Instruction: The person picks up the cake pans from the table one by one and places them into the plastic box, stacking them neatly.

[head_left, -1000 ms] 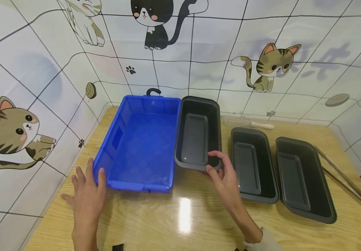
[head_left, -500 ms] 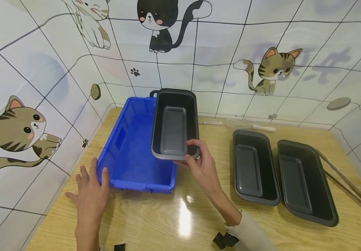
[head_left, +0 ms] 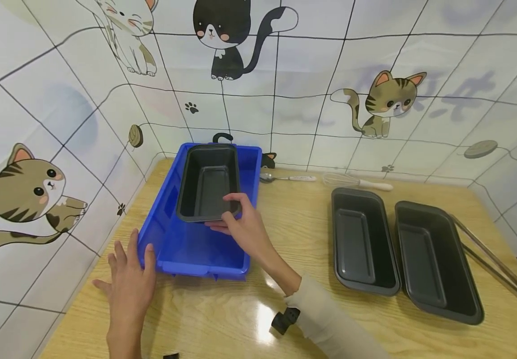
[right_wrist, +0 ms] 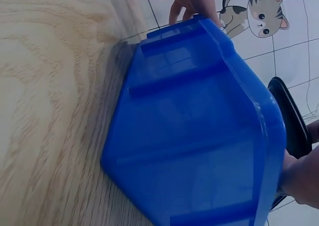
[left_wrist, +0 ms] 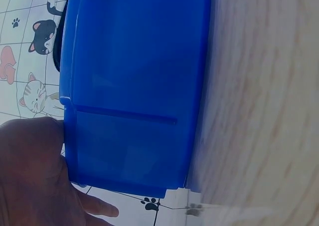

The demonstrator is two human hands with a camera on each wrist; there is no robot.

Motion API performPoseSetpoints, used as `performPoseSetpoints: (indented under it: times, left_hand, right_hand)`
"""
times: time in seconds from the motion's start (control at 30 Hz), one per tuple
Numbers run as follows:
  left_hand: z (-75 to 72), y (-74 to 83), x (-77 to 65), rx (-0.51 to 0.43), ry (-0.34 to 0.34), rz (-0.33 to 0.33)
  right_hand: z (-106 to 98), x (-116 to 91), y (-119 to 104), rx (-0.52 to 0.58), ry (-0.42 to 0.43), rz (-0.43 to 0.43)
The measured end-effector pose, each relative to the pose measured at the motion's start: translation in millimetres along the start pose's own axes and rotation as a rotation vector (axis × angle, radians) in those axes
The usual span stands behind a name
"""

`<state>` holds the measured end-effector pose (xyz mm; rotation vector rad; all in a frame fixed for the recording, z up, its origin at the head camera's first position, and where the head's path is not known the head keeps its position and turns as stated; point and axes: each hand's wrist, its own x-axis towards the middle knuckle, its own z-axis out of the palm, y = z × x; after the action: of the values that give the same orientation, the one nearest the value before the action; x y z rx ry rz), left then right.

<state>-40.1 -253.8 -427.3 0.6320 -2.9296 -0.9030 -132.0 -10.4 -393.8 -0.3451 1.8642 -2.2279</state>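
Note:
A dark grey loaf pan is over the blue plastic bin, its near right corner pinched by my right hand, thumb at the rim and fingers beneath. In the right wrist view the pan shows above the bin's rim. My left hand rests with spread fingers against the bin's near left corner. The left wrist view has the same hand beside the bin wall. Whether the pan touches the bin's floor cannot be made out.
Two more loaf pans stand on the right of the wooden table. Metal tongs lie beyond them. A whisk and a spoon lie along the patterned wall.
My right hand has carried the loaf pan leftward from beside the bin to over it. The spoon at the back has come into view. My left hand has stayed at the bin's corner.

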Motion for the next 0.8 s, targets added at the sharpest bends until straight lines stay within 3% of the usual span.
performPoseSetpoints:
  times: [0.2,0.5,0.8]
  left_hand:
    - [-0.4,0.0,1.1,-0.006,-0.001,0.003]
    - [-0.6,-4.9,-4.3,0.012,0.003,-0.017]
    - [-1.1,-2.0,-0.8,0.005,0.017,0.012]
  right_hand:
    - [13.2,14.9,5.1,-0.06,0.015,0.069]
    - [26.5,21.5,14.5,-0.261,-0.013,0.15]
    - [28.6,30.9,17.8,-0.675,-0.112,0.17]
